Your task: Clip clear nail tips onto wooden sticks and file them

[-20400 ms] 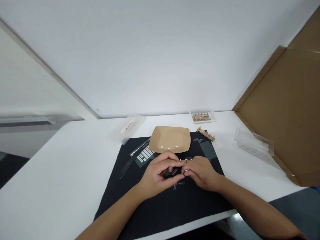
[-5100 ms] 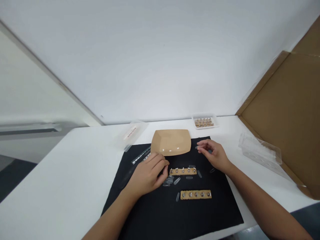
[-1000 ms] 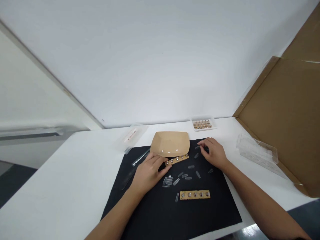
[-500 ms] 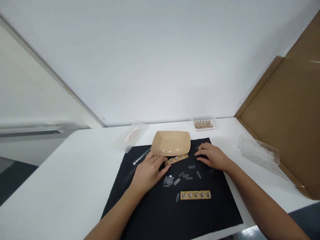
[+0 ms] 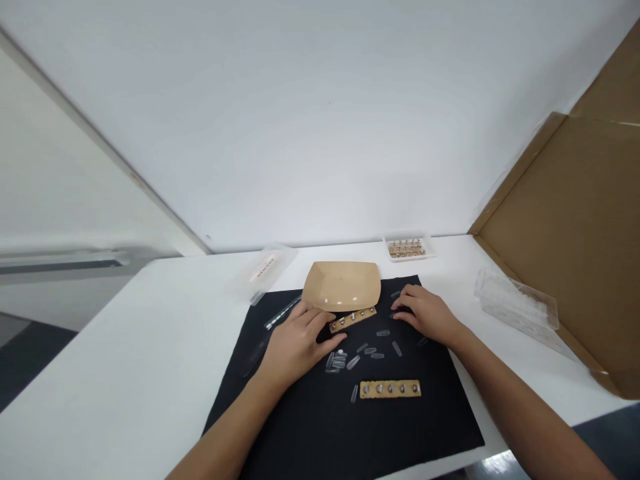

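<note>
My left hand (image 5: 296, 339) rests on the black mat at the left end of a cork-like strip (image 5: 353, 319) with several round metal studs. Its fingertips touch or nearly touch the strip, and the thumb is spread apart in front of it. My right hand (image 5: 424, 312) is at the mat's far right, its thumb and index finger closing on what looks like a small clear nail tip (image 5: 391, 315), mostly hidden. Several clear nail tips (image 5: 370, 351) lie scattered between the hands, with a cluster (image 5: 337, 361) beside my left thumb. A second studded strip (image 5: 391, 389) lies nearer me.
A brown paper tray (image 5: 343, 283) stands behind the first strip. Farther back are a clear box of studded strips (image 5: 407, 248) and a labelled plastic pouch (image 5: 265, 268). A clear container (image 5: 517, 303) sits at right by a cardboard panel (image 5: 575, 220).
My left thumb has shifted slightly forward and away from the strip. The thumb and index finger of my right hand have come together a little at the same spot.
</note>
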{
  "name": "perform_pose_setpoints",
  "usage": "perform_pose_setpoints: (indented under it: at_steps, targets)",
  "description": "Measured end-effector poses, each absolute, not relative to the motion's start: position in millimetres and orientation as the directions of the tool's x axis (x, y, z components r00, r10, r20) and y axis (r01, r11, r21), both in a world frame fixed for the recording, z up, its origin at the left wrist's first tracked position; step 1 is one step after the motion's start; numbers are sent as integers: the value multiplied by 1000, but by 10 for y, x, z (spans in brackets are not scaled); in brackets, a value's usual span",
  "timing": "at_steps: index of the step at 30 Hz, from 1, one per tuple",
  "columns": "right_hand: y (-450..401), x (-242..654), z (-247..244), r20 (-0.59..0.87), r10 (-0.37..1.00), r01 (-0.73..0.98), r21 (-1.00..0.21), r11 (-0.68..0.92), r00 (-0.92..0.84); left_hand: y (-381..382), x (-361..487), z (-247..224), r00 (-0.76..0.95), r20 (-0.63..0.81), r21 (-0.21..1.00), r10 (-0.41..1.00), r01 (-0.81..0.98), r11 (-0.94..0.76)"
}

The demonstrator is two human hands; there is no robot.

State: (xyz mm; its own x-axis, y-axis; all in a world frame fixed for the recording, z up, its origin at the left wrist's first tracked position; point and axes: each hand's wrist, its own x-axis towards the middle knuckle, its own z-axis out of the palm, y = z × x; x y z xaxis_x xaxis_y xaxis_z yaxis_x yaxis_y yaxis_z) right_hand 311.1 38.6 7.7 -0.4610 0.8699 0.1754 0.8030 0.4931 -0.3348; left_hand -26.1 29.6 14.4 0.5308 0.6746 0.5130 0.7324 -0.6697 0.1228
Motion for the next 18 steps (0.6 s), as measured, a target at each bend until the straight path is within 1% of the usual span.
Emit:
perform_pose_setpoints:
  at_steps: [2, 3, 5, 6, 8, 11, 13, 16, 18]
  targets:
    - [391, 3108, 70, 170, 877, 808, -341, 481, -450, 292, -301, 230, 489, 575, 123, 656, 741, -660]
    - [391, 3102, 70, 163, 882, 814, -340, 471, -442, 296, -333, 279, 448, 593, 132, 669, 765, -630]
    - [384, 3086, 77, 146, 893, 829, -333, 450, -427, 317, -415, 379, 333, 603, 150, 725, 845, -513]
    - [379, 3078, 81, 140, 895, 833, -328, 446, -424, 334, -462, 427, 257, 593, 159, 763, 891, -424]
    - [367, 3065, 87, 140, 890, 834, -314, 455, -433, 376, -560, 515, 71, 497, 180, 865, 967, -182]
    - [356, 3050, 83, 166, 858, 809, -285, 514, -486, 450, -707, 608, -135, 314, 197, 940, 978, 74]
    - [351, 3039, 76, 187, 829, 786, -264, 559, -527, 501, -812, 642, -179, 186, 157, 966, 976, 150]
    - [341, 3032, 82, 195, 813, 775, -249, 582, -548, 563, -989, 660, -200, 8, 108, 980, 974, 198]
    - [336, 3046, 103, 178, 816, 773, -260, 578, -550, 585, -1102, 654, -180, -116, 145, 977, 970, 196]
